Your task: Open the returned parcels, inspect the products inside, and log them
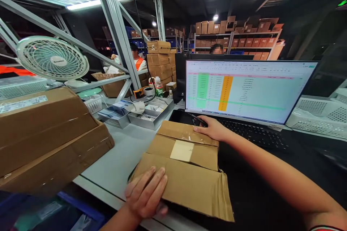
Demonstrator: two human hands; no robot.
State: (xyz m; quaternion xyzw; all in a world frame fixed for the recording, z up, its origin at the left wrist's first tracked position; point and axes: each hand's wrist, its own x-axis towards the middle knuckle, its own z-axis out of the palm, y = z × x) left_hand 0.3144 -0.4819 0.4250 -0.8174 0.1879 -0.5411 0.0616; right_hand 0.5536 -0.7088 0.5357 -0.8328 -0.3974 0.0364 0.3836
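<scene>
Two open hands on a brown corrugated cardboard box (195, 191).
Your left hand (145, 191) lies flat, right hand (211, 129) on far edge; cream paper label (181, 150) unreadable.

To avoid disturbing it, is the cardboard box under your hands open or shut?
The cardboard box looks shut: its near flap lies folded over, no contents showing.

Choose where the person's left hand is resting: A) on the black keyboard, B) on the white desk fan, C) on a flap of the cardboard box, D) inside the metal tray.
C. The left hand lies across the near flap of the cardboard box, at the front of the desk.
</scene>
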